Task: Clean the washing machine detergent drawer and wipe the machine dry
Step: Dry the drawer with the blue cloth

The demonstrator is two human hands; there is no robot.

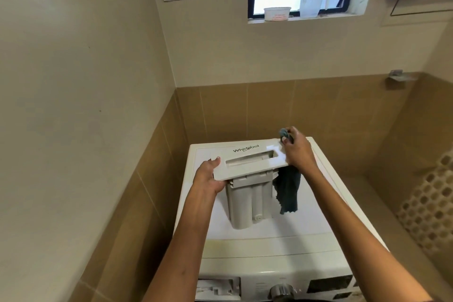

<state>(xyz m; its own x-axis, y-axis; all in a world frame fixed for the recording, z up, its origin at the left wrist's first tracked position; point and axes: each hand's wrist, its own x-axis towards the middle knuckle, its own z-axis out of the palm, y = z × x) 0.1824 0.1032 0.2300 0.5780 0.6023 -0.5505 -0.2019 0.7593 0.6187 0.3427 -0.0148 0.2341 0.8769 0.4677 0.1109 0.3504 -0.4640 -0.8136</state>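
The white detergent drawer [247, 162] is out of the machine and held above the washing machine's top [282, 223], front panel up, compartments pointing down toward me. My left hand [208, 174] grips the panel's left end. My right hand [297, 149] holds a dark teal cloth [288, 191] against the panel's right end; the cloth hangs down beside the compartments, and a bit of it shows above my fingers. The empty drawer slot [215, 289] gapes at the machine's front left.
The machine stands in a corner, with the tiled wall [269, 110] behind and another wall at left. A control dial [282, 292] sits on the front panel. A tub [277, 13] and a jug [311, 3] stand on the window sill. A patterned screen [431, 203] is at right.
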